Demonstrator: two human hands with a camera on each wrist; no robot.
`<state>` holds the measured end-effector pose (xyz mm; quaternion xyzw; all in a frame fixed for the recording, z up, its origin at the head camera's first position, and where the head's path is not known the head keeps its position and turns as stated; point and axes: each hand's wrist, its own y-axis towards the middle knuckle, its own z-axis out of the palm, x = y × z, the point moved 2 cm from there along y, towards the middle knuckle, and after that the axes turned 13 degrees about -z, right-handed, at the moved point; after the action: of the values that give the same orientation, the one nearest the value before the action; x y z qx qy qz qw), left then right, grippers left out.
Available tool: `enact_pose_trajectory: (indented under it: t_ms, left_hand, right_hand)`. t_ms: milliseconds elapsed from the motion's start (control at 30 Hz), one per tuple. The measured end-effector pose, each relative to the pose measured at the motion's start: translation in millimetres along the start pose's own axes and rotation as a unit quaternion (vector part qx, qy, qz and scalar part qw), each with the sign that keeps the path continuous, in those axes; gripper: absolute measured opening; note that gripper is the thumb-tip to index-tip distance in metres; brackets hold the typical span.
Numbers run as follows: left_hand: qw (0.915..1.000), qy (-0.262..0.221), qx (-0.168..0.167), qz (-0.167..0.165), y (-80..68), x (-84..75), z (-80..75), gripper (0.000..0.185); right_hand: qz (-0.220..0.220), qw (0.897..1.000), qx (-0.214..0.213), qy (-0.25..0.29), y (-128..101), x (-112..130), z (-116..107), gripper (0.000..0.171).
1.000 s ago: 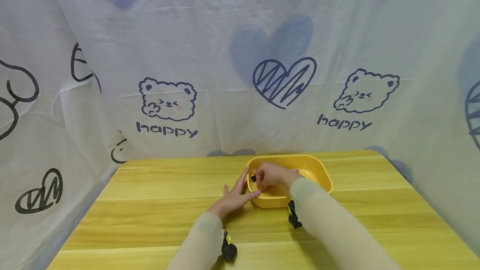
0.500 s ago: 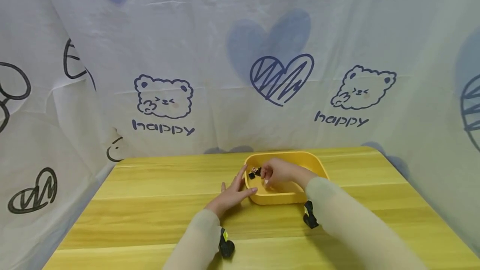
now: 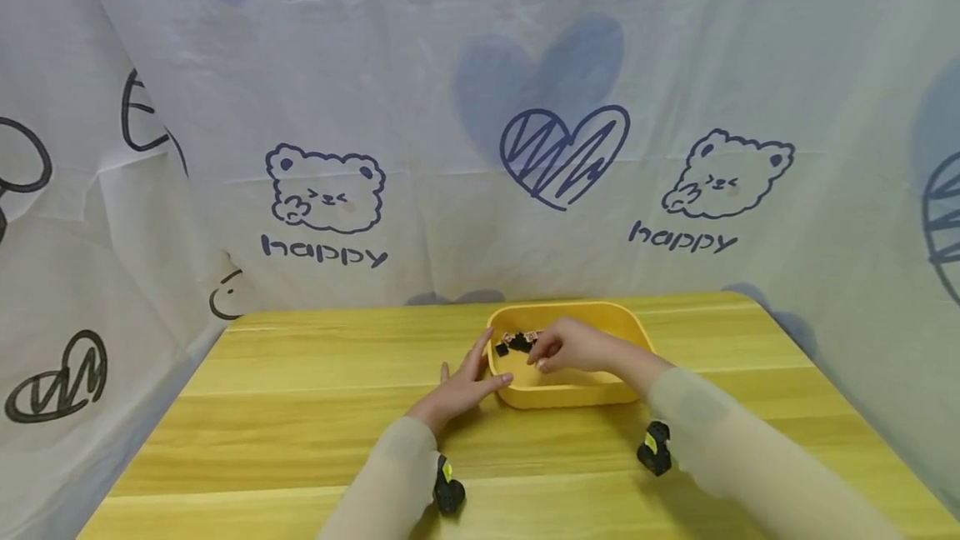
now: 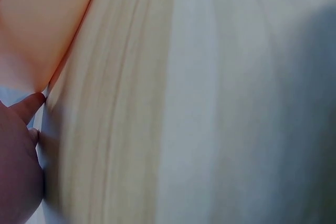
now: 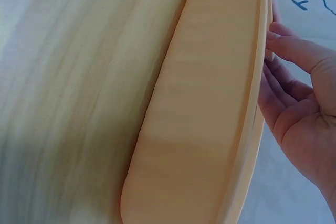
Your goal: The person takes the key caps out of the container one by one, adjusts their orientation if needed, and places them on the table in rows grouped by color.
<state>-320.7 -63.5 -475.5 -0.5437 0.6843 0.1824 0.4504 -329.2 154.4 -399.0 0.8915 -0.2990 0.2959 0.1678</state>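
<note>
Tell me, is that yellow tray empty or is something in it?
Not empty: the yellow tray holds several small black pieces at its far-left corner, beside the right hand.

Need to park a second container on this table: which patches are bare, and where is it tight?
Bare wood lies between the table's left edge and the left hand, and between the yellow tray and the right edge. The near centre, between both sleeves, is narrow. It is crowded at the tray's left end, where the right hand reaches small dark pieces.

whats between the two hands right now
In the head view, the near left wall of the yellow tray: the left hand rests against its outside, and the right hand reaches inside by the small black pieces.
</note>
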Motion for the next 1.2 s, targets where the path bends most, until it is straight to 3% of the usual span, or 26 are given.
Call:
enact_pose_trajectory:
  t_ms: [667, 933, 1200]
  left_hand:
    - [1.0000, 0.005, 0.006, 0.001, -3.2, -0.8, -1.4, 0.091]
    - [1.0000, 0.003, 0.005, 0.005, -3.8, -1.0, -0.5, 0.089]
    - [0.9999, 0.014, 0.000, 0.008, -2.2, -2.0, -1.2, 0.089]
  right_hand:
    - [0.027, 0.997, -0.066, -0.010, -28, 42, 14, 0.014]
    - [-0.009, 0.998, -0.054, -0.025, -41, 53, 29, 0.009]
    - [-0.003, 0.999, -0.047, -0.026, -45, 51, 50, 0.005]
